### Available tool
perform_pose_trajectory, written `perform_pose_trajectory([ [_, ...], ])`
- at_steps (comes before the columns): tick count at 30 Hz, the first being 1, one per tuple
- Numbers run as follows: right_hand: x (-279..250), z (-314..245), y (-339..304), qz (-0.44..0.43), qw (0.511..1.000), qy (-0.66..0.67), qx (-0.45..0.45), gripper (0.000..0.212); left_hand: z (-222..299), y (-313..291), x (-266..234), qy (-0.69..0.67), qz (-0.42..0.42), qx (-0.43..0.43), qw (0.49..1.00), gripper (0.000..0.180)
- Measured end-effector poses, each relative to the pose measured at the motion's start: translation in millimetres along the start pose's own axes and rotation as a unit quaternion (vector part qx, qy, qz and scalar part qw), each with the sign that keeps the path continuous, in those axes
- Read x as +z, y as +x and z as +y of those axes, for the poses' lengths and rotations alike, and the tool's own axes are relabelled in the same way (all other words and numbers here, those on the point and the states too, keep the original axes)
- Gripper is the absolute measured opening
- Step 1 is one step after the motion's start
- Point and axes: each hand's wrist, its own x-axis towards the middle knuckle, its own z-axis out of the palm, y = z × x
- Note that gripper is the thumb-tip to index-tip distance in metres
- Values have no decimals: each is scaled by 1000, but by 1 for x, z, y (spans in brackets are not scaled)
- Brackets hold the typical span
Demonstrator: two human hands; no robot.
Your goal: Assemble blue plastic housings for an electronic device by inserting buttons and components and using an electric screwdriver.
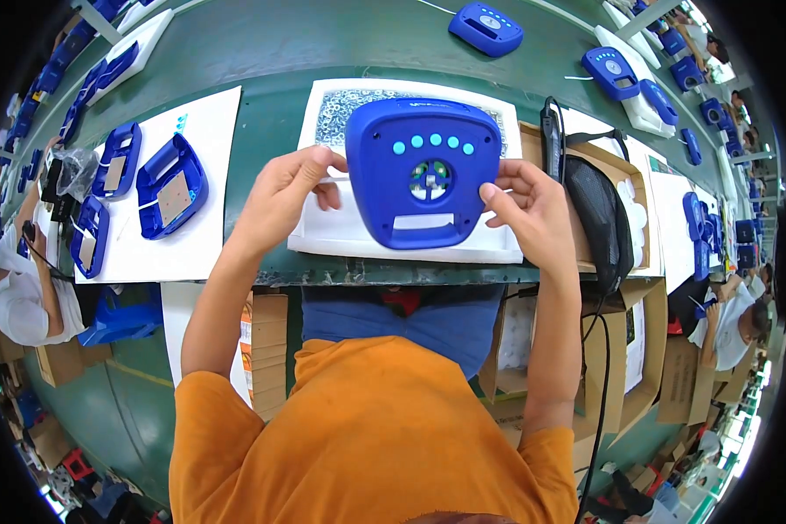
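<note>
Blue casing (429,208) between hands, broad end away from body — right hand (533,212) gripping its right edge; left hand (281,194) half-curled at left edge — firm hold, cannot tell.

A green tabletop (275,94) spans the scene, with a pale metal post (96,21) at far left and another at far right. The green floor (135,419) bears a yellow line (140,374) at left; bright white light (751,441) lines the near right edge.
</note>
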Motion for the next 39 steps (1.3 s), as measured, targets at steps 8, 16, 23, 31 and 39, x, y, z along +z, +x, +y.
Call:
perform_pose_trajectory([
  [8,-4,38,27,-30,991,-54,117,46,-2,-4,19,486,103,68,865,18],
  [16,-9,12,38,-94,950,-260,146,44,-23,29,14,599,138,176,769,7],
  [23,-112,9,44,211,973,-81,-37,33,-41,61,7,629,113,195,744,6],
  [31,-275,69,56,372,916,-144,49,27,-39,61,11,620,124,177,754,9],
  [39,-328,137,64,321,752,-541,197,36,-37,56,11,607,121,163,768,7],
])
